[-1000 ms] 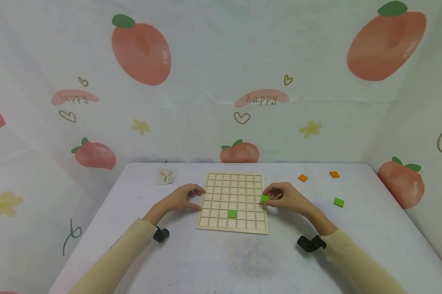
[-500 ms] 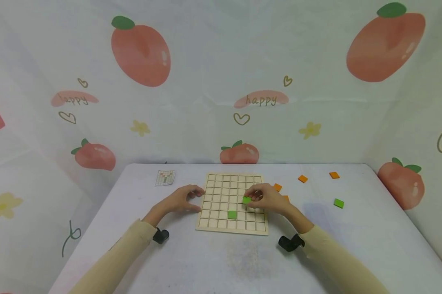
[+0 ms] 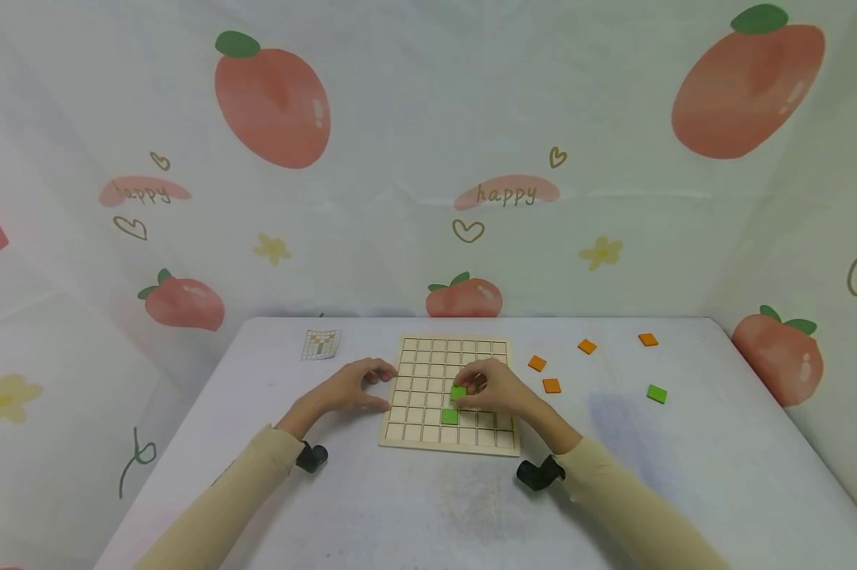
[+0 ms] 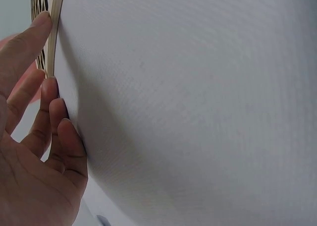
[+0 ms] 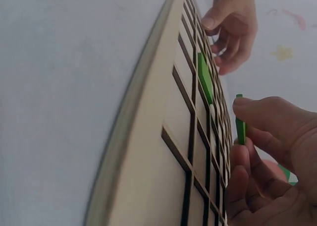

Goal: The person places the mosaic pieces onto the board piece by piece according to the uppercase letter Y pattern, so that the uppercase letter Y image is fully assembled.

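Note:
In the head view a light wooden grid board [image 3: 415,391] lies on the table. One green square tile [image 3: 449,416] sits in a cell near the board's front edge. My right hand [image 3: 498,389] pinches a second green tile [image 5: 240,121] between thumb and fingers, over the board just behind the first one. The right wrist view shows this held tile above the grid lines, apart from the seated green tile [image 5: 204,78]. My left hand [image 3: 348,386] touches the board's left edge with thumb and fingertips, its fingers loosely bent; the left wrist view shows fingertips at the wooden edge [image 4: 55,32].
Right of the board lie two orange tiles [image 3: 537,363], with two more orange tiles [image 3: 648,340] farther back and a green tile [image 3: 657,394] at the far right. A small paper pattern card [image 3: 320,344] is at the back left. A printed curtain [image 3: 392,158] hangs behind the table.
My right hand has moved left from the board's right edge to over its middle, carrying the green tile. Two orange tiles it was covering now show. The left hand stays at the board's edge.

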`<state>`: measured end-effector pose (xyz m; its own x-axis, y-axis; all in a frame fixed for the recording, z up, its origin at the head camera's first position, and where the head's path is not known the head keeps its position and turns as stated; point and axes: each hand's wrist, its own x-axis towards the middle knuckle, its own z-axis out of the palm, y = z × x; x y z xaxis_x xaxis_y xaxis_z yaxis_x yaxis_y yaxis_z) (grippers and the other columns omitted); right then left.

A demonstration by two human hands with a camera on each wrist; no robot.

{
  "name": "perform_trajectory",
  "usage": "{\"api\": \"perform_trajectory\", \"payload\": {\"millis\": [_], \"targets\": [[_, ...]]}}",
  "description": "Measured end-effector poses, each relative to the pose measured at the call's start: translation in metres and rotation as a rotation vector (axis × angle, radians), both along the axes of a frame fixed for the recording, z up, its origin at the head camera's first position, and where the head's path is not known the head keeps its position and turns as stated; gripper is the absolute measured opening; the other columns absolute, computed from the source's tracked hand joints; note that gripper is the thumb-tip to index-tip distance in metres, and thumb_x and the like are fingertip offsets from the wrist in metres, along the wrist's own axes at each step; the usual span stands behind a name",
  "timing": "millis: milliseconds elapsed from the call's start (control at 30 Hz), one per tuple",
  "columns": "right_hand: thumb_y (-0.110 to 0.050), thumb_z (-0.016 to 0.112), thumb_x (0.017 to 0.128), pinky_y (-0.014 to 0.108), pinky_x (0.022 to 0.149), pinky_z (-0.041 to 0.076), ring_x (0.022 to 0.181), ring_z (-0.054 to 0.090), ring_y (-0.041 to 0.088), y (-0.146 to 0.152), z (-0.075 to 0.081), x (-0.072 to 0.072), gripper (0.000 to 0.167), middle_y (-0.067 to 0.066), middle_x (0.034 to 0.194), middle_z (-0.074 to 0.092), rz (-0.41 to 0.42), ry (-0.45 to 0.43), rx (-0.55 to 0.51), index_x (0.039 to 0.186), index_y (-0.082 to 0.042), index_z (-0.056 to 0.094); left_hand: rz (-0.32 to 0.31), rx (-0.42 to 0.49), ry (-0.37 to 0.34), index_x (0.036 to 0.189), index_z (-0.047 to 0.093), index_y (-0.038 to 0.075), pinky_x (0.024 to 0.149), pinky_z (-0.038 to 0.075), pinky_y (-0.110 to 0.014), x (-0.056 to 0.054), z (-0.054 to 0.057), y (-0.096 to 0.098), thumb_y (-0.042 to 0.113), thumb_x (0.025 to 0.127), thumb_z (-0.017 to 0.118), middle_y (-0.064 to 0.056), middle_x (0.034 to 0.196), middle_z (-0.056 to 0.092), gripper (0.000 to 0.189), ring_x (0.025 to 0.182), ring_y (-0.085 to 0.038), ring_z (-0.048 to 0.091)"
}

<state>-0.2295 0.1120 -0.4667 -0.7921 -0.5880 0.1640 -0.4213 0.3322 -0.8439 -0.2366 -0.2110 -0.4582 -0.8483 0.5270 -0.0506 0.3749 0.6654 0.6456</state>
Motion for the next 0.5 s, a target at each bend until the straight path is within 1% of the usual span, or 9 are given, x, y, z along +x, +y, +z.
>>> {"api": "perform_trajectory", "payload": {"millis": [133,333,500], "targets": [[-0.007,0.085,0.082,0.027,0.073,0.055,0.079,0.062,0.012,-0.006,-0.002,0.002,0.021,0.003,0.092,0.068,-0.022,-0.02,0.039,0.1,-0.002,0.074,-0.002,0.001,0.001,0.129,0.064,0.005,0.101,0.045,-0.044,0.0,-0.001,0.0,0.019,0.079,0.09,-0.003,0.12,0.064,0.057,0.11,-0.024,0.056],[-0.004,0.084,0.082,0.026,0.07,0.054,0.077,0.061,0.011,-0.012,-0.001,0.005,0.019,0.001,0.091,0.069,-0.03,0.015,0.064,0.098,-0.002,0.075,-0.005,-0.002,0.006,0.129,0.064,0.006,0.101,0.045,-0.042,-0.002,-0.003,0.0,0.019,0.079,0.09,-0.001,0.12,0.064,0.058,0.109,-0.022,0.056],[-0.003,0.083,0.082,0.027,0.07,0.054,0.077,0.061,0.011,-0.015,0.0,0.006,0.019,0.003,0.091,0.07,-0.032,0.025,0.076,0.099,-0.001,0.075,-0.014,0.005,0.012,0.129,0.064,0.006,0.101,0.045,-0.042,-0.003,-0.004,-0.002,0.02,0.079,0.09,-0.001,0.12,0.064,0.058,0.11,-0.023,0.057]]}}
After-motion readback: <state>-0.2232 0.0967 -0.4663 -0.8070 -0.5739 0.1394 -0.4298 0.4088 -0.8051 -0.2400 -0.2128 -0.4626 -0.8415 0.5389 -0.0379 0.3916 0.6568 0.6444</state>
